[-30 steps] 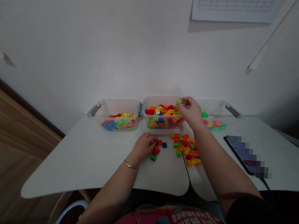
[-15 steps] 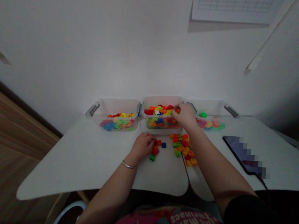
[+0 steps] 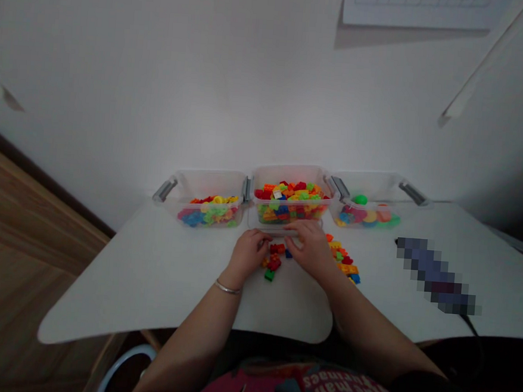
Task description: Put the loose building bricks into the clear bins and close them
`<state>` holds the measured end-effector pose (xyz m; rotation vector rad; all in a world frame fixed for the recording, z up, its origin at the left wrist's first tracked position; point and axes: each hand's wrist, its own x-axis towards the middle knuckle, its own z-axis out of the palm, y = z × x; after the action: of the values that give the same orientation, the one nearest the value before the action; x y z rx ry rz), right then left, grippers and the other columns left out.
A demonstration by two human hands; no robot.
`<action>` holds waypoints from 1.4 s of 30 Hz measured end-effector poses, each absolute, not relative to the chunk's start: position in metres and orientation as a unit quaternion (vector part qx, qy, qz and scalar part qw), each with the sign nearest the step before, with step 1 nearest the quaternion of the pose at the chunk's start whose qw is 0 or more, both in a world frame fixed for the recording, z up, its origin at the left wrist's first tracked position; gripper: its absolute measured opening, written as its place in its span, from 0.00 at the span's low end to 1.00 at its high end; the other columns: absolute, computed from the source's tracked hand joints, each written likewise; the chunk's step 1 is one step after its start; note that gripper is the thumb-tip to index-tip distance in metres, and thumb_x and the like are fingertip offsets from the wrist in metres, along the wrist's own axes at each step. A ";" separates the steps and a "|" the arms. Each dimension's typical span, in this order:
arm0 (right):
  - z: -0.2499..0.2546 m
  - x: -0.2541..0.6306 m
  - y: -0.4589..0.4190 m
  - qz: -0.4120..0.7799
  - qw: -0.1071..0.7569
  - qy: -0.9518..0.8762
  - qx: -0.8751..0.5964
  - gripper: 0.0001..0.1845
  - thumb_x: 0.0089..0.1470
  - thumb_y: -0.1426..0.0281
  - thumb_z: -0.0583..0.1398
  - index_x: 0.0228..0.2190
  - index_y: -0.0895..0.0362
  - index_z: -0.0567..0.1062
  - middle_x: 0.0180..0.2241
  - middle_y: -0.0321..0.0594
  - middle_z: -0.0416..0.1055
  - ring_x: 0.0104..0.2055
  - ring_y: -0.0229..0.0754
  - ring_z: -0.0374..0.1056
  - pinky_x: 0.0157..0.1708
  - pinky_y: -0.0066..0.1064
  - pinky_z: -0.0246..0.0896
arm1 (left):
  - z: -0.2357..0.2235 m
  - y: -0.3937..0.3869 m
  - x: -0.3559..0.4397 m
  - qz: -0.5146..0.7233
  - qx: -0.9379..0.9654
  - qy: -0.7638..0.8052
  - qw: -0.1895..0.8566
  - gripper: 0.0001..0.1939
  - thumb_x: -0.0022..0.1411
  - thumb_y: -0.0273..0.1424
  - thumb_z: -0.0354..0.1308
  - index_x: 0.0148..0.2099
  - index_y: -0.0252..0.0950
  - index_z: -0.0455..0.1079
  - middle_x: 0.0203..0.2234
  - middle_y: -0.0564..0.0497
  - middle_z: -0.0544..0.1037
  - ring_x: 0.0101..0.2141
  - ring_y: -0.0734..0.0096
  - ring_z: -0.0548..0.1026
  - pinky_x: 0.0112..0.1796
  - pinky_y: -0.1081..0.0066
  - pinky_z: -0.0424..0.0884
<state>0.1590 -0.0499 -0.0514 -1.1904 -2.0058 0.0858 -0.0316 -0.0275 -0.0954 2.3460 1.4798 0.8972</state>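
Note:
Small toy building bricks lie on the white table between my two hands. In the head view, red bricks (image 3: 275, 262) and a green brick (image 3: 269, 275) sit beside my left hand (image 3: 252, 252). Its fingers are curled in by the bricks' left side, and whatever they hold is hidden. My right hand (image 3: 308, 247) is over the table in front of the middle box, thumb and fingers apart, with no brick visible in it. A blue brick (image 3: 288, 254) lies by its thumb. More loose bricks (image 3: 345, 264) lie to the right, partly covered by my right hand.
A clear box of bricks (image 3: 289, 214) stands at the middle back. Another clear box (image 3: 209, 216) with coloured pieces is on its left, and a third (image 3: 369, 220) on its right. A blurred-out flat device (image 3: 435, 274) with a cable lies at right.
My right hand has come out of the middle box and moved down toward me, to the bricks near my left hand. My left hand stays almost where it was.

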 end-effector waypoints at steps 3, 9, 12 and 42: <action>-0.073 0.155 -0.057 0.030 0.305 -0.812 -0.497 0.14 0.54 0.70 0.57 0.43 0.56 0.76 0.44 0.46 0.74 0.48 0.50 0.65 0.51 0.44 0.59 | -0.094 -0.028 -0.031 0.306 0.801 0.501 0.115 0.10 0.59 0.22 0.54 0.40 0.35 0.76 0.34 0.47 0.78 0.39 0.64 0.73 0.45 0.64 0.69; -0.096 0.152 -0.057 0.032 0.229 -0.828 -0.511 0.20 0.55 0.69 0.58 0.50 0.58 0.73 0.50 0.45 0.73 0.52 0.51 0.63 0.55 0.44 0.57 | -0.098 -0.027 -0.030 0.297 0.808 0.493 0.122 0.09 0.59 0.23 0.55 0.40 0.35 0.76 0.35 0.47 0.78 0.40 0.64 0.73 0.45 0.64 0.69; -0.100 0.151 -0.054 0.025 0.216 -0.828 -0.516 0.21 0.55 0.69 0.58 0.51 0.59 0.72 0.50 0.46 0.73 0.52 0.51 0.63 0.55 0.43 0.57 | -0.099 -0.027 -0.030 0.291 0.814 0.487 0.124 0.09 0.59 0.23 0.55 0.40 0.36 0.76 0.35 0.48 0.78 0.40 0.64 0.73 0.46 0.63 0.69; -0.055 0.170 -0.037 0.050 0.484 -0.752 -0.444 0.09 0.52 0.68 0.59 0.37 0.55 0.72 0.35 0.43 0.73 0.39 0.46 0.68 0.41 0.39 0.64 | -0.098 -0.028 -0.030 0.267 0.831 0.469 0.134 0.10 0.59 0.24 0.54 0.38 0.36 0.76 0.35 0.48 0.78 0.39 0.64 0.73 0.45 0.65 0.68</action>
<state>0.1699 -0.0372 -0.0552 -1.0814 -1.8316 0.1216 -0.0304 -0.0278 -0.0979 2.4097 1.3591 0.7739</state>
